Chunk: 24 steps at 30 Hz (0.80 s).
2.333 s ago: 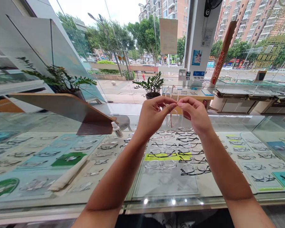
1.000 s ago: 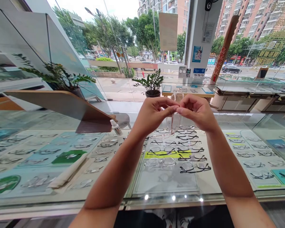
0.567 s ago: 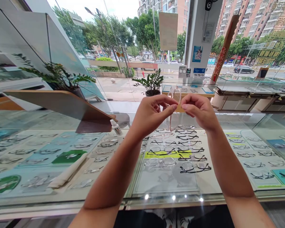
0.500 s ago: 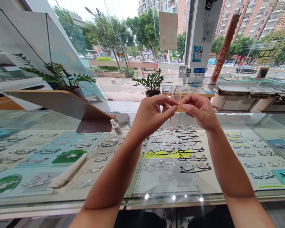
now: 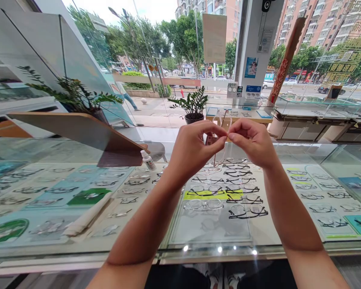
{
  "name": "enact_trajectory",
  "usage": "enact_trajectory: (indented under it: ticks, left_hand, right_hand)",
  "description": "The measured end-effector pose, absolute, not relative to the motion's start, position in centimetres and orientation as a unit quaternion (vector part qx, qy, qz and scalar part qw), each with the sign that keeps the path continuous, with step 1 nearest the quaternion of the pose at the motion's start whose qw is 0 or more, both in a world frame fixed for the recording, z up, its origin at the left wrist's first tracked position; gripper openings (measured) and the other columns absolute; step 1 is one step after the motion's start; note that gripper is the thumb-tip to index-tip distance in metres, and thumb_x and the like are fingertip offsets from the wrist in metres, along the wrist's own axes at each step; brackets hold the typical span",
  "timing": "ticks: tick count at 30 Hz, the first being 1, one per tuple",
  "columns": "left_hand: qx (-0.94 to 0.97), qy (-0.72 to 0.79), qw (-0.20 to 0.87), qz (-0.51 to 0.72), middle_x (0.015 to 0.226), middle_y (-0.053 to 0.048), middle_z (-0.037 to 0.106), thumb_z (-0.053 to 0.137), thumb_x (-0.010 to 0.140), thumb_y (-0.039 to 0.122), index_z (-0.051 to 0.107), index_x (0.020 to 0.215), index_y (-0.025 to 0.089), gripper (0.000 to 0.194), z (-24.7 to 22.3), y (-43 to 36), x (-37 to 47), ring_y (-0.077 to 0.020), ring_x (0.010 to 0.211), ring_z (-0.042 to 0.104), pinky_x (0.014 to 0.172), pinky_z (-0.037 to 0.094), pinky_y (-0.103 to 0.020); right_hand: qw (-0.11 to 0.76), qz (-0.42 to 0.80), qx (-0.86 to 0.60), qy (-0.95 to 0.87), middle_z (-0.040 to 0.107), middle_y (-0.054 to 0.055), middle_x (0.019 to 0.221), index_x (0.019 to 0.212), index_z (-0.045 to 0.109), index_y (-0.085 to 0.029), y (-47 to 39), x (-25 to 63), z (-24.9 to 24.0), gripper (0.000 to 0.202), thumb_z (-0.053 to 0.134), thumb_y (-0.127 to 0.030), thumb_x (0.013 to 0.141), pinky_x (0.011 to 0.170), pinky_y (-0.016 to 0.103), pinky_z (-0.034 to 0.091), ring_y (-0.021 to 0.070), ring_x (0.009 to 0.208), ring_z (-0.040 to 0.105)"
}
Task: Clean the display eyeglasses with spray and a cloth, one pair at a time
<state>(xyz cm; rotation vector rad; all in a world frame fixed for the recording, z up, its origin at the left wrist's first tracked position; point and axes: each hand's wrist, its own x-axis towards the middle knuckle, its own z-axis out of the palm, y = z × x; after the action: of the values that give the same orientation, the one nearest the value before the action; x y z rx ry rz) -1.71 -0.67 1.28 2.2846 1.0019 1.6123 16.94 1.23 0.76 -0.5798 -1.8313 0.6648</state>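
Above the glass display counter, a pair of clear glasses (image 5: 219, 157) is held up, partly hidden behind my fingers. My left hand (image 5: 198, 142) is closed on it, thumb and index finger pinched towards the right. My right hand (image 5: 252, 140) is also closed, its thumb and index fingertips meeting the left ones at the glasses; what exactly it pinches is too small to tell. A small reddish tag (image 5: 210, 140) shows between my left fingers. Below, rows of glasses (image 5: 247, 211) lie in the counter.
A white bottle (image 5: 148, 160) stands on the counter left of my hands, near a tilted wooden board (image 5: 78, 130). A folded beige cloth (image 5: 88, 216) lies front left. Behind are a potted plant (image 5: 192, 102) and a window.
My fingertips have come together, and the yellowish piece seen between them is now mostly hidden. The reddish tag shows more. Outside, a walking person has appeared at the left.
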Motion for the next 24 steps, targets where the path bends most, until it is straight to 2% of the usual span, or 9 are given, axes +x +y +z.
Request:
enact_trajectory:
  ticks: [6,15,19,24]
  left_hand:
    - [0.767,0.328,0.073,0.547,0.069,0.0,0.072,0.073,0.082,0.022,0.078,0.076,0.021,0.008,1.3,-0.7,-1.7,-0.0114,0.063,0.057,0.06,0.046,-0.025]
    - [0.78,0.324,0.107,0.524,0.075,-0.001,0.076,0.072,0.084,0.024,0.08,0.081,0.021,0.009,0.8,-0.2,-1.3,-0.0117,0.065,0.058,0.058,0.044,-0.025]
    - [0.76,0.332,0.113,0.548,0.072,-0.001,0.074,0.073,0.083,0.026,0.08,0.079,0.021,0.009,1.1,-0.3,-1.6,-0.0117,0.062,0.057,0.056,0.042,-0.025]
    - [0.748,0.337,0.156,0.55,0.07,-0.002,0.073,0.075,0.081,0.026,0.082,0.081,0.02,0.009,1.3,-0.1,-2.1,-0.0114,0.06,0.055,0.051,0.036,-0.025]
  right_hand:
    - [0.497,0.148,-0.305,-0.799,0.053,-0.004,0.065,0.081,0.06,-0.023,-0.1,16.9,1.2,0.015,0.062,-0.031,0.093,0.059,0.031,0.032,0.0114,0.059,0.041]
    - [0.401,-0.057,-0.412,-0.816,0.046,-0.005,0.054,0.073,0.057,-0.022,-2.0,17.0,2.2,0.018,0.062,-0.026,0.09,0.065,0.034,0.022,0.0116,0.053,0.03]
    - [0.373,-0.03,-0.447,-0.812,0.048,-0.004,0.054,0.07,0.058,-0.021,-1.6,17.3,2.1,0.02,0.061,-0.025,0.09,0.063,0.034,0.021,0.0119,0.054,0.031]
    - [0.424,0.111,-0.434,-0.787,0.054,-0.003,0.058,0.073,0.064,-0.021,-0.8,17.9,2.2,0.018,0.062,-0.024,0.09,0.058,0.032,0.027,0.0119,0.056,0.041]
